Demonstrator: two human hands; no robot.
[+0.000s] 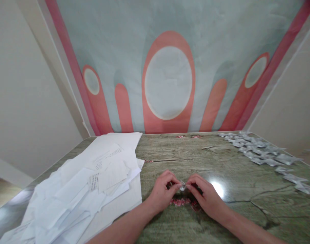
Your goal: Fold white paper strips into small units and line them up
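Between my two hands is a small whitish twisted paper piece [182,185], mostly covered by the fingertips. My left hand [165,187] pinches its left end with thumb and forefinger. At the other end, my right hand [205,193] is closed in the same kind of pinch. Both hands are just above the table's middle, close to the front. Off to the right lie several similar twisted paper pieces [256,149] in rough rows. To the left spreads a pile of loose white paper slips [76,193], some with printed text, on larger white sheets [131,149].
The wood-patterned table [170,152] has a shiny top with printed pink flowers [180,202] and a bright light reflection. Behind it rises a wall covering [167,81] with coral and grey-green shapes. Pale walls [30,84] flank both sides.
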